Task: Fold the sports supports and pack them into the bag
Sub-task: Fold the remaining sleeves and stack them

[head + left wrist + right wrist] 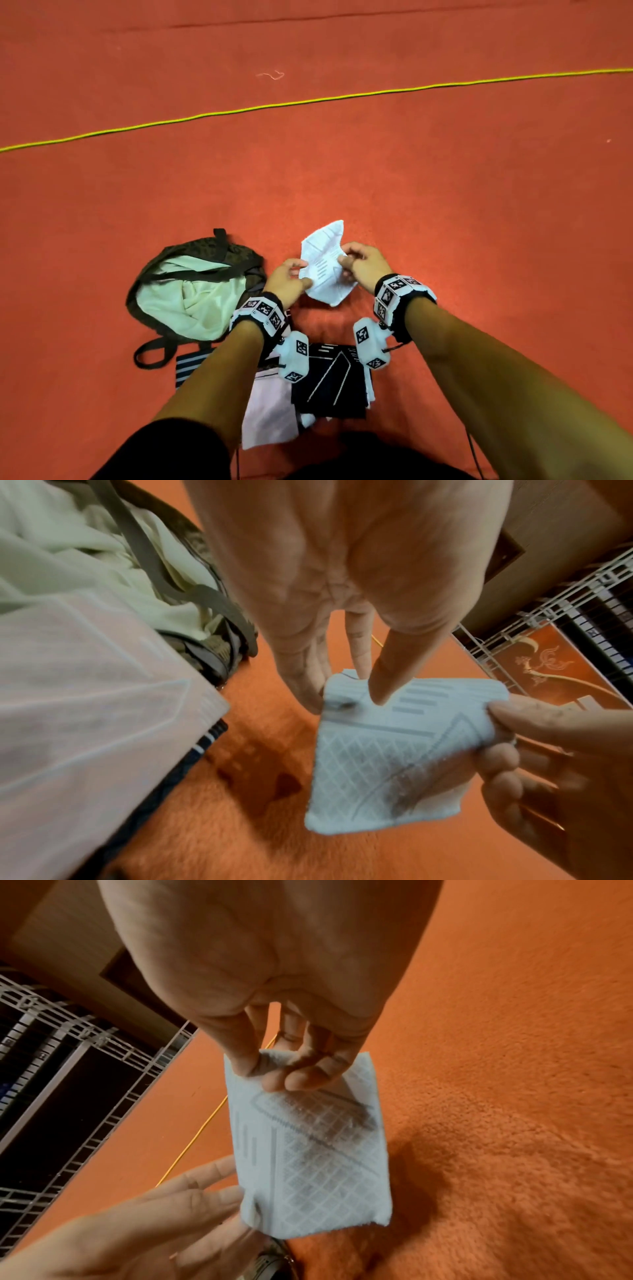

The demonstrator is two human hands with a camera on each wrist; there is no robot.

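A white knitted support (323, 270) with grey lines and a diamond pattern hangs folded above the red carpet, held between both hands. My left hand (301, 274) pinches its left edge, thumb (387, 680) on the front face and fingers behind. My right hand (344, 262) pinches the upper right corner (263, 1074) with curled fingers. In the wrist views the support (383, 772) (318, 1164) shows a grey smudge. The dark olive bag (191, 291) lies open on the left, pale green lining showing. A black support (330, 383), a pink one (270, 411) and a striped one (188, 368) lie near my knees.
A yellow-green cord (308, 101) runs across the red carpet (445, 205) far ahead. The bag's dark strap (154, 353) loops on the floor at its near side. A white wire rack (548, 610) (68, 1042) stands beyond the carpet's edge.
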